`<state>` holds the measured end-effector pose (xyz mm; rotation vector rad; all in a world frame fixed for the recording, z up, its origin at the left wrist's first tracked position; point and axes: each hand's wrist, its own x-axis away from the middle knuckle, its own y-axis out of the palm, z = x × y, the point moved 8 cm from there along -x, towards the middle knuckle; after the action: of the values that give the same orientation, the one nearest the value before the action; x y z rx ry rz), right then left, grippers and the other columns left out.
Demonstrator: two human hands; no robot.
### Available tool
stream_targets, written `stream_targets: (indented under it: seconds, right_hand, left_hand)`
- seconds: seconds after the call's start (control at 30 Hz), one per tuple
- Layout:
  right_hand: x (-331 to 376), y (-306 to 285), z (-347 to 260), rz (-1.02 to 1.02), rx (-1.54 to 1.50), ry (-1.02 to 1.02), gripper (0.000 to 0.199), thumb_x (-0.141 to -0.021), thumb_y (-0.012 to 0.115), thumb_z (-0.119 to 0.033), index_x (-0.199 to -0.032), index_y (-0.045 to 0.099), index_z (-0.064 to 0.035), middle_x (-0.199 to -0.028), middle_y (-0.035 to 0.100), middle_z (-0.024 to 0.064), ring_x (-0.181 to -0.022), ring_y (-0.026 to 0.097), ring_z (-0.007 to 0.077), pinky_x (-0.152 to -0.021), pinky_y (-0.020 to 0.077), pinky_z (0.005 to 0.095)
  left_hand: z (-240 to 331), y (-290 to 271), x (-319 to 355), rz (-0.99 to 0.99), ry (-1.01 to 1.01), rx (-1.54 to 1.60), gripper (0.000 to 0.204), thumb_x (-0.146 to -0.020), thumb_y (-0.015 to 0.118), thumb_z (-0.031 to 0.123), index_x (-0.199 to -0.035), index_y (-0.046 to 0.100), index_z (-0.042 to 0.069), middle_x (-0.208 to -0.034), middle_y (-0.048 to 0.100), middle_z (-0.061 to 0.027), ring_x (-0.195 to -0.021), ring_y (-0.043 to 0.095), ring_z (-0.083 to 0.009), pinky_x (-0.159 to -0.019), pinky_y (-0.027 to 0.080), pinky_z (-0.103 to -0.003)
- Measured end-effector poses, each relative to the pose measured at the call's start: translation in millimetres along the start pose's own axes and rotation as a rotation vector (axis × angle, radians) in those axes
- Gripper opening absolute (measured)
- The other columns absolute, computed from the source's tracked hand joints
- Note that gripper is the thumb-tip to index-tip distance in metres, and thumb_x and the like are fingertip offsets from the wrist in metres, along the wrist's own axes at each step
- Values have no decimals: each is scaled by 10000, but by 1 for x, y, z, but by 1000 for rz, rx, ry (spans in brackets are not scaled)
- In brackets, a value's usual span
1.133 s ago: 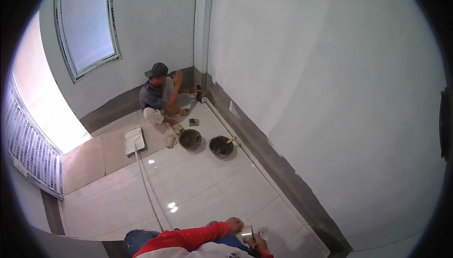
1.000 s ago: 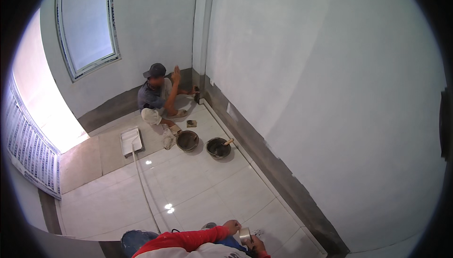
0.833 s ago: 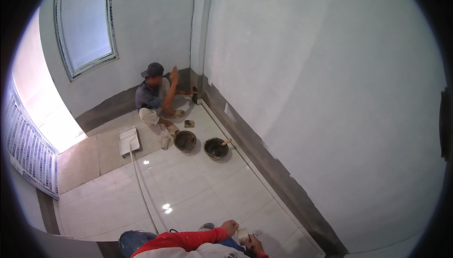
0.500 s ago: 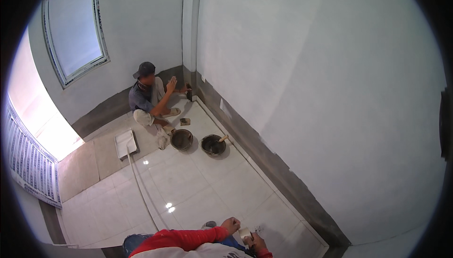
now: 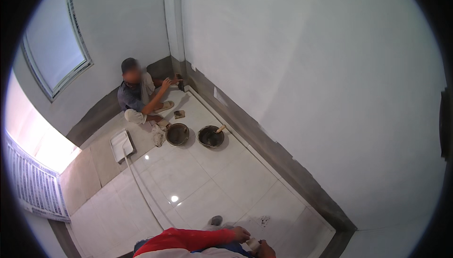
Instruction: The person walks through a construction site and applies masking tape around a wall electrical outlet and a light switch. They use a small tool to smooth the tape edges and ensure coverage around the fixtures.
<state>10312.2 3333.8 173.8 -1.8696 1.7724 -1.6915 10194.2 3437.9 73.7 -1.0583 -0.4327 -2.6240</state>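
Observation:
In front of my body, at the lower edge, a small pale flat piece point(image 5: 253, 244) lies between my two hands; its kind is not clear. My right hand point(image 5: 266, 249) is closed on it from the right, with part of the grip hidden. My left hand point(image 5: 241, 234), at the end of a red sleeve, is beside its left edge with the fingers curled. Whether those fingers touch the piece, I cannot tell. Dark specks point(image 5: 264, 220) mark the white tile floor point(image 5: 188, 173) just beyond my hands.
A co-worker point(image 5: 137, 93) sits in the far corner, holding a dark flat tool point(image 5: 180, 82) near the wall. Two buckets point(image 5: 178, 134) stand nearby, one with a wooden-handled tool point(image 5: 220, 129). A long-handled white tray-like thing point(image 5: 121, 145) lies left. A grey band point(image 5: 264, 133) edges the right wall.
My view has shifted, so the room sits further left and higher. My left hand has come lower and closer to the pale piece. The co-worker's raised hand has dropped toward the dark tool.

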Motion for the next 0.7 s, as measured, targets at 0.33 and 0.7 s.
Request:
stream_targets:
  seconds: [0.33, 0.7]
  right_hand:
    - [41, -11, 31, 208, 51, 124, 478, -773, 743, -376, -1126, 596, -87, -1033, 672, 170, -950, 678, 376, -801, 550, 488]
    - [133, -25, 158, 603, -92, 2, 545, -710, 786, -277, -1173, 551, -111, -1151, 632, 123, -1024, 659, 333, -788, 570, 452]
  left_hand:
    - [19, 34, -9, -5, 65, 36, 250, -869, 686, 279, -909, 710, 33, -757, 693, -54, -679, 655, -130, -635, 554, -294]
    - [83, 174, -11, 379, 436, -510, 250, -847, 680, 266, -925, 690, 29, -814, 707, -100, -714, 662, -174, -690, 539, -315]
